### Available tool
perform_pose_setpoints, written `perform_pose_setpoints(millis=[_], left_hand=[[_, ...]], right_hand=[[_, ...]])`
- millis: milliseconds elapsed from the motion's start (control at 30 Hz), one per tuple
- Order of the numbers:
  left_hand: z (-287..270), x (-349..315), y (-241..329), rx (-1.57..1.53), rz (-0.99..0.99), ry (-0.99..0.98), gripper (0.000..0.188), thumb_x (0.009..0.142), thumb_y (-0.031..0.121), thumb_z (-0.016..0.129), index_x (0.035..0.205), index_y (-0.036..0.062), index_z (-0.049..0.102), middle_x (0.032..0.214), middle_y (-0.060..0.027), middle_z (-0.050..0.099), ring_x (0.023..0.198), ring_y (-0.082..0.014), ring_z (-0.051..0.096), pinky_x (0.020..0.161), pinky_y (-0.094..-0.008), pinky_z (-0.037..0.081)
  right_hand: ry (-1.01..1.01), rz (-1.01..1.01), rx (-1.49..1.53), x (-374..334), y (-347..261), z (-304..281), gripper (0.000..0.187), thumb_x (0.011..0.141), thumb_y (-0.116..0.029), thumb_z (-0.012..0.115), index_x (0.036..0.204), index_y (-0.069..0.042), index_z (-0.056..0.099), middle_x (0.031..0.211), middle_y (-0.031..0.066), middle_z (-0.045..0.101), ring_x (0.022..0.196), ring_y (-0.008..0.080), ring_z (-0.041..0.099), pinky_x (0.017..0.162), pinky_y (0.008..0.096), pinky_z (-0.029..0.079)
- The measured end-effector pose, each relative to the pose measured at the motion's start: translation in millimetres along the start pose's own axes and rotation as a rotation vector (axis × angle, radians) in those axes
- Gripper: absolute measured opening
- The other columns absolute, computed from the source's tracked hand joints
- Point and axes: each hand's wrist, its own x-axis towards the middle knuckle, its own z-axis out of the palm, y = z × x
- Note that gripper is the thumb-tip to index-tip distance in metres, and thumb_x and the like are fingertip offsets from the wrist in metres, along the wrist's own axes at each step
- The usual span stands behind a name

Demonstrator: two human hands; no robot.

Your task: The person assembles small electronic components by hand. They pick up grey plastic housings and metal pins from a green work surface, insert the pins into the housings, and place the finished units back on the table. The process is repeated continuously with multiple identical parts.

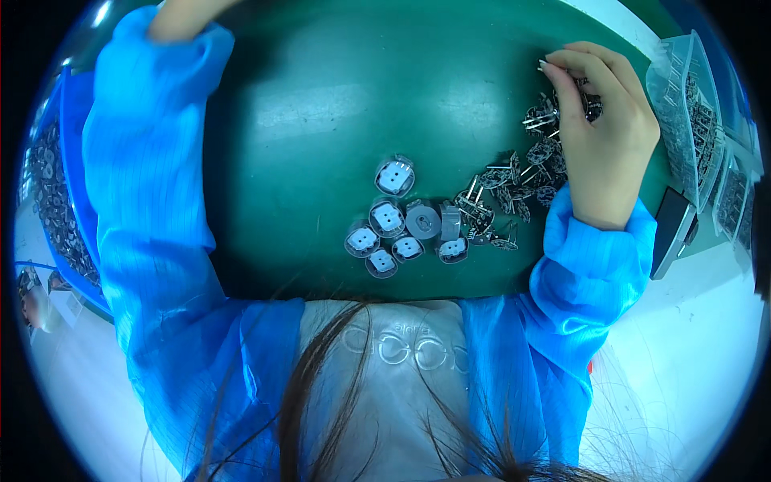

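At the upper right, my right hand (614, 112) reaches over a pile of small round circuit boards with metal pins (542, 153). Its thumb and forefinger close together in a pinch at the pile's far end; a tiny pale tip shows there, too small to name. My left forearm (181, 20) runs out of the picture at the top left, so that hand is hidden. Left of the pile, several grey round housings with pale blue-white inner faces (387, 217) stand grouped on the green table (305, 161). One similar housing (395, 176) sits slightly apart, farther away.
A clear plastic bin (671, 132) of pin-bearing parts stands at the right edge, with another clear bin (735, 201) nearer. Beside them lies a dark flat device (673, 229). A blue bin (76, 136) at the left holds many small grey parts. Hair strands hang across the lower view.
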Motion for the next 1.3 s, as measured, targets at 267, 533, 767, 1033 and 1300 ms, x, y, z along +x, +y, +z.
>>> perform_pose_setpoints(millis=[267,533,767,1033,1300], left_hand=[[57,-80,-8,0.463,0.541,-0.991,0.030,0.079,0.011,0.072,0.108,0.0059,0.071,0.117,-0.0100,0.059,0.090,-0.0278,0.058,0.077,-0.0381,0.051],[67,-71,-19,0.192,0.210,-0.413,0.033,0.076,0.002,0.081,0.107,0.0010,0.068,0.109,-0.0082,0.068,0.095,-0.0164,0.067,0.077,-0.0268,0.056],[72,-82,-16,-0.064,0.045,-0.365,0.032,0.076,0.000,0.083,0.103,-0.0047,0.067,0.104,-0.0111,0.069,0.090,-0.0151,0.069,0.083,-0.0270,0.058],[74,-89,-9,-0.125,0.018,-0.341,0.033,0.074,-0.002,0.086,0.100,-0.0046,0.066,0.103,-0.0127,0.069,0.090,-0.0156,0.069,0.080,-0.0268,0.060],[78,-93,-12,-0.143,0.048,-0.285,0.032,0.073,-0.006,0.085,0.099,-0.0068,0.066,0.105,-0.0159,0.068,0.093,-0.0192,0.070,0.082,-0.0299,0.062]], right_hand=[[-0.005,-0.012,-0.041,-1,0,-3,0.020,0.078,0.000,0.075,0.097,-0.002,0.071,0.100,0.0103,0.070,0.081,0.0313,0.069,0.073,0.0371,0.056],[0.074,-0.023,0.553,-6,-24,-9,0.021,0.083,0.011,0.070,0.102,0.003,0.073,0.117,0.0180,0.068,0.096,0.0200,0.071,0.076,0.0299,0.058],[-0.174,0.168,0.722,-12,-48,-9,0.018,0.084,0.007,0.074,0.102,0.005,0.073,0.105,0.0143,0.069,0.093,0.0188,0.065,0.083,0.0287,0.051],[0.032,0.055,0.540,-15,-50,0,0.014,0.083,0.007,0.075,0.097,0.005,0.073,0.102,0.0132,0.068,0.090,0.0195,0.066,0.082,0.0300,0.053],[0.010,-0.012,0.507,-16,-48,-2,0.012,0.085,0.009,0.072,0.097,0.005,0.071,0.105,0.0148,0.067,0.093,0.0188,0.067,0.081,0.0284,0.055]])
